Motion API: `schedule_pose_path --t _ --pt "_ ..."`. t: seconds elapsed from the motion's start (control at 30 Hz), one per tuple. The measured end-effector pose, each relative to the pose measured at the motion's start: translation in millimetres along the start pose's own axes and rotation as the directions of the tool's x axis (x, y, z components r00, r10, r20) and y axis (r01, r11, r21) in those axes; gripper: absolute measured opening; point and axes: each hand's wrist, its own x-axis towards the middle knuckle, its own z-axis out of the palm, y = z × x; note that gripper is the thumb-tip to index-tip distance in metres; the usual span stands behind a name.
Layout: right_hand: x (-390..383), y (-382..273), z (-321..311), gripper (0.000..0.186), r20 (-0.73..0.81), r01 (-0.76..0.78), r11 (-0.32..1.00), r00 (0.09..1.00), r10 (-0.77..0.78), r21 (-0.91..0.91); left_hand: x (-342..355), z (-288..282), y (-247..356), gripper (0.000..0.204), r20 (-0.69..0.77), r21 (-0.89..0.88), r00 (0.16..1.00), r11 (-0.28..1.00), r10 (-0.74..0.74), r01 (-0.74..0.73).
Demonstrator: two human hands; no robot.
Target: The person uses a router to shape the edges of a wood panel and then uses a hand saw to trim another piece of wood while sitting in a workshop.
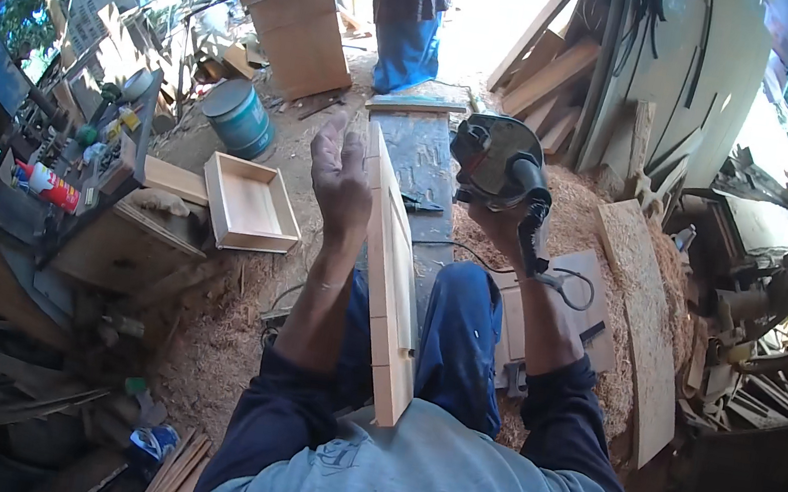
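Observation:
A long pale wooden panel or frame (384, 290) stands on edge between my legs, its near end close to my shirt. My left hand (341, 178) is at the left of its far end, fingers stretched out; whether it touches the wood is unclear. Raised on the other side, my right hand (497, 228) grips a dark corded power tool (505, 156) with a flat, rounded plate. The tool is apart from the panel, and its exact kind cannot be made out. Its black cord (536, 238) hangs beside my wrist.
A worn bench (419, 154) extends ahead, with sawdust (571, 205) around it. At left are an open wooden drawer (252, 206), a blue-green drum (239, 119) and a cluttered shelf (88, 203). A board (639, 331) lies right. Another person (410, 27) stands ahead.

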Motion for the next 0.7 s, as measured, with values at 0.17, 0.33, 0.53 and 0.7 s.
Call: schedule_pose_path --t 0.17,0.33,0.53,0.7 --pt "19 23 10 0.078 0.015 -0.021 0.999 1.000 0.022 -0.031 10 14 -11 0.043 0.050 0.012 0.962 0.963 0.267 -0.268" --pt "11 54 7 0.072 -0.009 -0.082 0.995 0.997 0.082 -0.051 26 47 5 0.040 0.357 -0.126 0.788 0.862 0.501 -0.491" --pt "0 90 3 0.075 0.117 -0.178 0.983 0.976 0.182 -0.045 41 59 9 0.024 0.596 -0.111 0.619 0.816 0.511 -0.567" --pt "-6 97 -3 0.079 0.130 -0.223 0.974 0.965 0.227 -0.045 55 59 16 0.022 0.721 -0.099 0.505 0.792 0.474 -0.602"
